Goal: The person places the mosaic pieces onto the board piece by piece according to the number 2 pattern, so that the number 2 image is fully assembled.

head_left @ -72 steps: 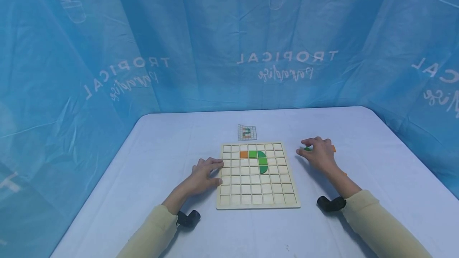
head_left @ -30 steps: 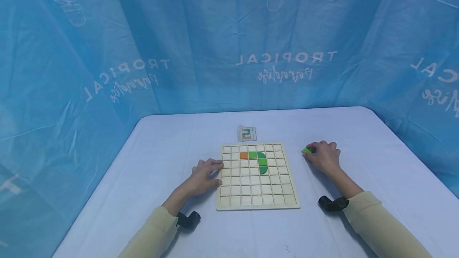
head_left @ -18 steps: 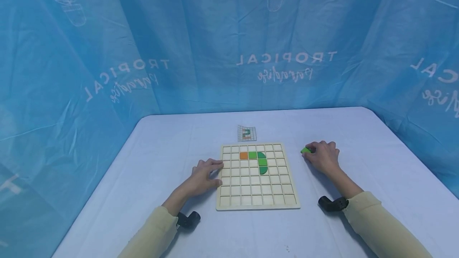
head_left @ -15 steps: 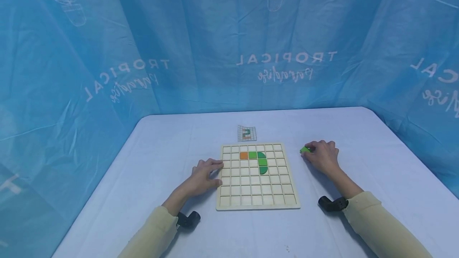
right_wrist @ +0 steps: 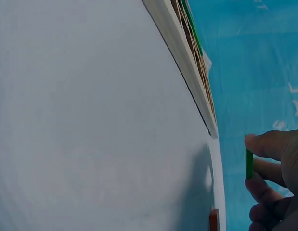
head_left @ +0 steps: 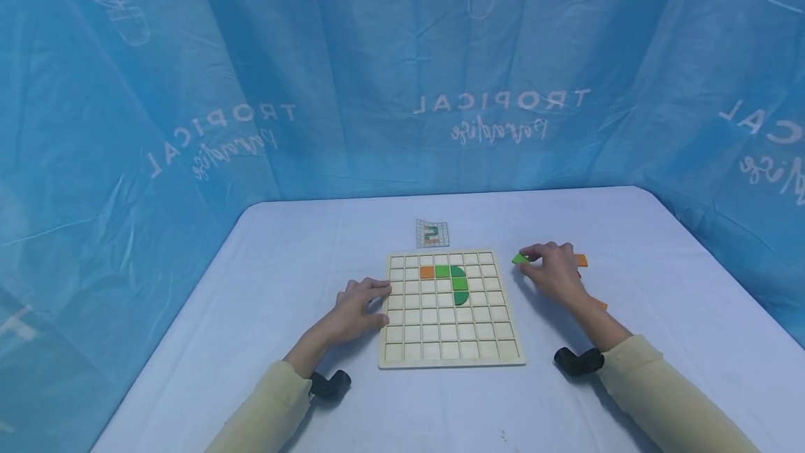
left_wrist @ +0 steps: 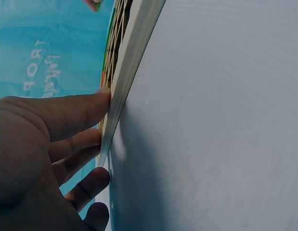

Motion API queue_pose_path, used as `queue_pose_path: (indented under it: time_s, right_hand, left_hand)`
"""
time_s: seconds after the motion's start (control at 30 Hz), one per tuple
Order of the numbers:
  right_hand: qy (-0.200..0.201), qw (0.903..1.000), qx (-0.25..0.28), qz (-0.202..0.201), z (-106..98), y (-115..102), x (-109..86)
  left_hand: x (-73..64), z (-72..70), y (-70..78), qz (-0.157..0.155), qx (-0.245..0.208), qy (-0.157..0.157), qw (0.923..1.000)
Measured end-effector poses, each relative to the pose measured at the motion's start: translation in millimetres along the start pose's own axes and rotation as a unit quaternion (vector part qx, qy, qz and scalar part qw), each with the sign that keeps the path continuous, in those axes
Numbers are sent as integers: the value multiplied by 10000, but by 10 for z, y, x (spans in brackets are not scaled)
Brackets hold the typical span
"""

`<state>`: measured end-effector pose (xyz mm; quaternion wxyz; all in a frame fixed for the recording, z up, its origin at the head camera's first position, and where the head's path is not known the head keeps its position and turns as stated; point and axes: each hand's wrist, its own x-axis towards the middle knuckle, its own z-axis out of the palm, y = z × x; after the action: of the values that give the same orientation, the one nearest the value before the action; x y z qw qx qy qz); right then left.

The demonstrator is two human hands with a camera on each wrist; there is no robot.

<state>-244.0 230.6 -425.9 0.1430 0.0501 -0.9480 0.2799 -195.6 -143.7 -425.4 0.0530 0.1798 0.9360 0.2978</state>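
Note:
A square wooden grid board [head_left: 430,333] lies on the white table; an orange tile [head_left: 427,272], green square tiles [head_left: 460,284] and dark green rounded tiles [head_left: 462,298] sit in its cells. My left hand [head_left: 353,312] rests at the board's left edge, thumb and fingertips touching it with fingers extended. To the right of the board, my right hand [head_left: 553,272] pinches a thin green tile [head_left: 519,258] between thumb and fingers. The right wrist view shows this green tile [right_wrist: 249,163] edge-on, raised above the table.
Behind the board lies a small card [head_left: 432,233] printed with a grid and a coloured pattern. Partly hidden by my right hand and wrist are orange pieces [head_left: 581,260] and a bit of red [head_left: 579,273]. A blue curtain [head_left: 377,75] hangs around the table.
My right hand has moved left toward the board with the green tile in its pinch, uncovering orange pieces behind it. My left hand has stayed at the board's edge.

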Motion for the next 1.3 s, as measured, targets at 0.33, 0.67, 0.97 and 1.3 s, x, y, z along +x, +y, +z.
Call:
queue_pose_path:
  time_s: [0.33,0.67,0.97,1.3]
  right_hand:
    - [-285,9974,638,-173,87,-220,-44]
    - [-549,9918,1099,-343,185,-476,-94]
    - [-707,9858,1364,-684,285,-627,-145]
    - [-863,9813,1444,-930,389,-701,-189]
  left_hand:
    - [-11,-13,12,20,7,-9,10000]
    - [0,-7,1,-9,62,-15,10000]
    - [-10,-12,0,109,8,19,9999]
    - [-14,-12,6,107,32,42,9999]
